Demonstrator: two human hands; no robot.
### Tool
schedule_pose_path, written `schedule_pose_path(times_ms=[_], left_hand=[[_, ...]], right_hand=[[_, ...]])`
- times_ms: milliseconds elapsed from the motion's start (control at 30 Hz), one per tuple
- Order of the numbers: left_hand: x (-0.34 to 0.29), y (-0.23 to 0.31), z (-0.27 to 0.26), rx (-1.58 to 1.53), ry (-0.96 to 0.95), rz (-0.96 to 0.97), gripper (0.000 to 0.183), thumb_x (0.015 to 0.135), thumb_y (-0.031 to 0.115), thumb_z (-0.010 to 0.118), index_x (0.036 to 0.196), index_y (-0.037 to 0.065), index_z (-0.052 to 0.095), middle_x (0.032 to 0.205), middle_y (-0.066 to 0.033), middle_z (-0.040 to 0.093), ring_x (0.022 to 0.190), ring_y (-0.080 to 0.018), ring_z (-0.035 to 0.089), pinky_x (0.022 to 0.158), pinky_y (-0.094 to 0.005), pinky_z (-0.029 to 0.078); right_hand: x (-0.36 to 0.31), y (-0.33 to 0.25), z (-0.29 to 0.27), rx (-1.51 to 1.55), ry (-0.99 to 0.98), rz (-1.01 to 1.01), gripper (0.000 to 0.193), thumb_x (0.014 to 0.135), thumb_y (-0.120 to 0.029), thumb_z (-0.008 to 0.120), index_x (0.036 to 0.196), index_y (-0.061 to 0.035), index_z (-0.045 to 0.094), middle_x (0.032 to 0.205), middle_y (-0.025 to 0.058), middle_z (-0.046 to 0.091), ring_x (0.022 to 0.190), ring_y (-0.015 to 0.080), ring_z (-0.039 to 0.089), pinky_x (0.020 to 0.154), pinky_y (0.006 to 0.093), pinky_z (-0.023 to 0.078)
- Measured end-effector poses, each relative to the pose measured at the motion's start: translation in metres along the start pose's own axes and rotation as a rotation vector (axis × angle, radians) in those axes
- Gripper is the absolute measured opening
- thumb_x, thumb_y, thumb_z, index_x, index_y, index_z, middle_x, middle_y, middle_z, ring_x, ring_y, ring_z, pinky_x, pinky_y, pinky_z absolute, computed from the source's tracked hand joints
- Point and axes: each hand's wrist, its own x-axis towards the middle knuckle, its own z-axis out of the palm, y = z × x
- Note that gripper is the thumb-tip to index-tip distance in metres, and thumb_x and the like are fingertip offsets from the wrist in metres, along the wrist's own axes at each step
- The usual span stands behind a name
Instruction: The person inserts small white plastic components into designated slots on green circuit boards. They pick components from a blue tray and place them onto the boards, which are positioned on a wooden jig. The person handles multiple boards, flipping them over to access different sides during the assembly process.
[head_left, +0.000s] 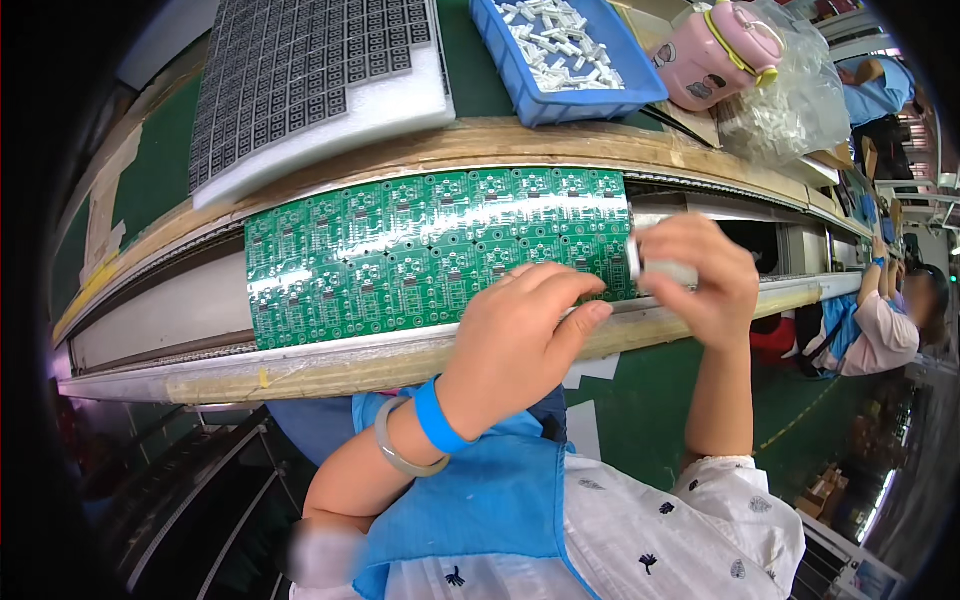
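Observation:
A long green circuit board panel (430,255) lies flat in the rail track, with rows of repeated circuits. My left hand (525,325) rests over its lower right part. The thumb and forefinger point right with a small gap between their tips, and no held thing shows there. Beyond the board's right end my right hand (705,275) is closed round a white plastic piece (633,258). Motion blurs that hand, and its fingers partly cover what it holds. A blue band (438,415) and a pale bangle (395,445) circle my left wrist.
Above the track stand a white foam tray (400,115) with rows of black parts, a blue bin (580,105) of small white plastic parts, a pink lidded container (710,60) and a clear plastic bag (790,115). Wooden-edged rails (330,375) border the track. Other people work at far right.

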Motion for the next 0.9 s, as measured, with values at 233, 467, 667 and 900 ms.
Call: schedule_pose_path(times_ms=[233,467,667,900], left_hand=[[-0.002,-0.020,0.025,0.516,0.121,0.358,0.033,0.084,0.021,0.077,0.109,0.002,0.070,0.117,-0.0117,0.069,0.112,-0.0297,0.063,0.091,-0.0418,0.053],[-0.001,-0.021,0.026,0.608,0.102,0.387,0.033,0.083,0.021,0.077,0.108,0.001,0.070,0.118,-0.0130,0.068,0.114,-0.0293,0.061,0.094,-0.0434,0.052],[-0.001,-0.020,0.025,0.607,0.089,0.375,0.031,0.081,0.019,0.077,0.105,0.000,0.070,0.117,-0.0133,0.068,0.114,-0.0291,0.061,0.095,-0.0441,0.051],[-0.002,-0.019,0.026,0.615,0.097,0.370,0.029,0.082,0.018,0.077,0.103,0.000,0.070,0.117,-0.0133,0.068,0.114,-0.0290,0.061,0.097,-0.0443,0.050]], right_hand=[[0.000,0.046,0.008,-0.329,-0.032,0.015,0.023,0.077,-0.005,0.082,0.099,-0.0071,0.078,0.105,0.0050,0.076,0.096,0.0239,0.069,0.086,0.0369,0.054],[0.004,0.047,0.012,-0.378,-0.059,-0.028,0.021,0.078,-0.008,0.081,0.099,-0.0078,0.078,0.104,0.0034,0.076,0.095,0.0226,0.068,0.087,0.0369,0.052],[0.003,0.048,0.012,-0.382,-0.075,-0.038,0.025,0.075,-0.004,0.083,0.099,-0.0062,0.079,0.103,0.0058,0.076,0.095,0.0235,0.070,0.085,0.0357,0.052],[0.005,0.046,0.012,-0.402,-0.077,-0.052,0.027,0.073,-0.003,0.084,0.099,-0.0049,0.079,0.102,0.0074,0.077,0.095,0.0243,0.071,0.085,0.0351,0.053]])
